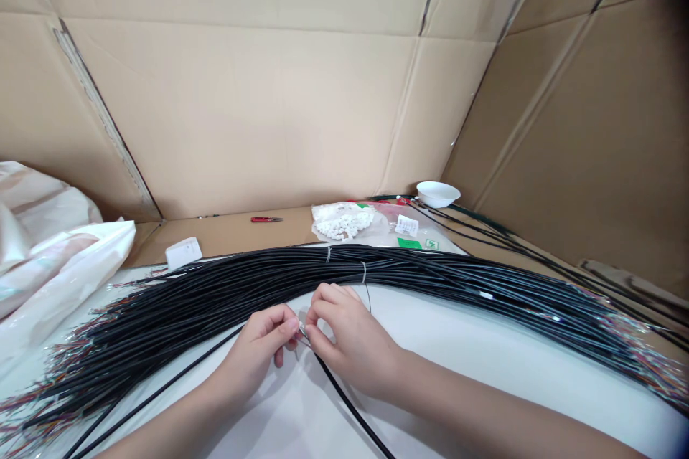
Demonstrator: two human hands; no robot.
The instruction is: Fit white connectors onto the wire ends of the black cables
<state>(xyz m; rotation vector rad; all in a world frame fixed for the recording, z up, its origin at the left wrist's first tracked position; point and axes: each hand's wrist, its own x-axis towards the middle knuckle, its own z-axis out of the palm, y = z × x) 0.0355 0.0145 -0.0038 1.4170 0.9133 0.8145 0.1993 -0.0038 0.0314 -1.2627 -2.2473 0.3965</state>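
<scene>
Two walls of folded cardboard (231, 107) close in the far side of a white tabletop (457, 351), with a heap of white plastic sheeting (64, 265) at the left. Across the tabletop curves a thick bundle of black cables (269, 280), held by two white ties (328, 254), with fine coloured wires fanning from its ends. Beyond it lie a bag of white parts (343, 221), a white bowl (438, 193), a small white box (184, 253) and red-handled snips (266, 219).

A single black cable (355, 409) runs apart from the bundle, nearest the person. The left hand (257, 348) and right hand (349, 337) meet on it, fingertips closed in a pinch around its small metal end (302, 330), partly hidden. The cable looks light, slick and springy, best held just behind that end; the bundle looks heavy and limp, best lifted near its ties.
</scene>
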